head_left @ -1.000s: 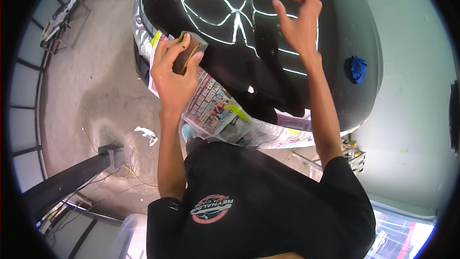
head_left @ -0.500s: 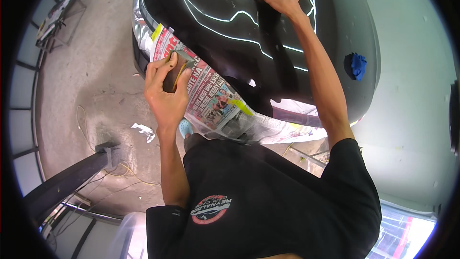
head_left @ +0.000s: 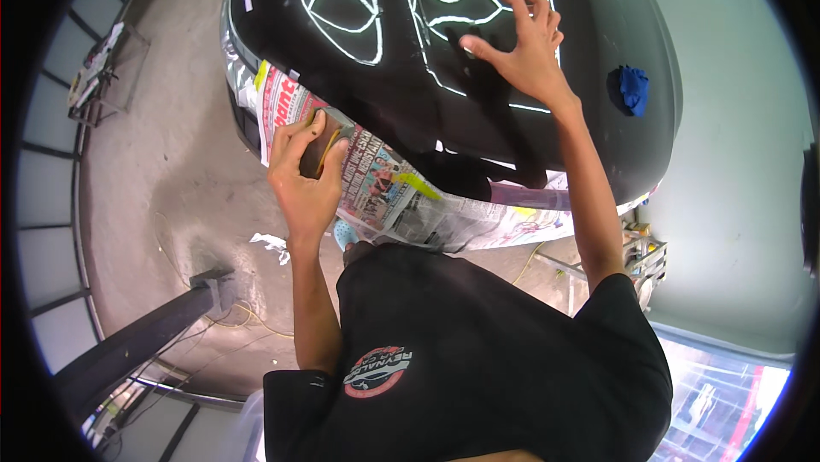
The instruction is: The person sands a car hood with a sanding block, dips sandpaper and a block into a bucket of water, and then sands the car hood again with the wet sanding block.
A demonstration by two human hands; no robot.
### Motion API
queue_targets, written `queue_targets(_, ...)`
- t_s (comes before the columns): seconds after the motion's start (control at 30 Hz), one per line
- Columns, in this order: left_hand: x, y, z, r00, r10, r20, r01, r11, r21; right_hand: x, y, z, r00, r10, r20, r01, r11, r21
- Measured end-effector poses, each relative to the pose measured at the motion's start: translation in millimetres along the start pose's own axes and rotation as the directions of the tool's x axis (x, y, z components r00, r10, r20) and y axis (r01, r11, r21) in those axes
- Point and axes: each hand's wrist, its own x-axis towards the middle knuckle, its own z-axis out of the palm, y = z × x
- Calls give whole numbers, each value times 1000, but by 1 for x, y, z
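Observation:
A glossy black car panel [head_left: 359,90] curves in front of me, mirroring bright white lines of light. My right hand [head_left: 531,56] is over its right part, fingers spread and holding nothing; whether the fingertips touch the paint I cannot tell. At the left edge, my left hand [head_left: 303,193] grips a small flat brown block [head_left: 319,148] with a yellow edge between thumb and fingers. The block is above newspaper [head_left: 380,193] that covers the car's near-left edge. A crumpled blue cloth [head_left: 634,90] lies on the panel farther right.
Plastic film and more paper [head_left: 512,227] line the car's near edge. A dark post [head_left: 137,325] slants in at lower left, with cables on the floor around its base. A metal stand [head_left: 107,78] stands far left; a wooden frame [head_left: 649,261] is at right by the pale wall [head_left: 735,206].
My right hand has drawn back toward me across the panel. The view has shifted slightly, and the mirrored lines look different. My left hand keeps its hold on the block.

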Motion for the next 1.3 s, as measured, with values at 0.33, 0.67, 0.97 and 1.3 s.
queue_targets(0.33, -5, 27, 23, 985, -7, 174, 9, 1000, -8, -38, 52, -28, 986, 85, -140, -83, 996, 21)
queue_targets(0.67, 1, 55, 58, 972, 48, 231, -63, 996, 59, -54, 35, -6, 988, 69, -136, -57, 994, 92)
queue_targets(0.97, 3, 62, 70, 934, -303, 191, 308, 951, -1, -77, 11, 9, 994, -91, -54, 96, 991, 97)
queue_targets(1.3, 19, 74, 106, 981, 78, 176, -121, 962, 246, -24, 108, -45, 988, 41, -148, -37, 999, 28)
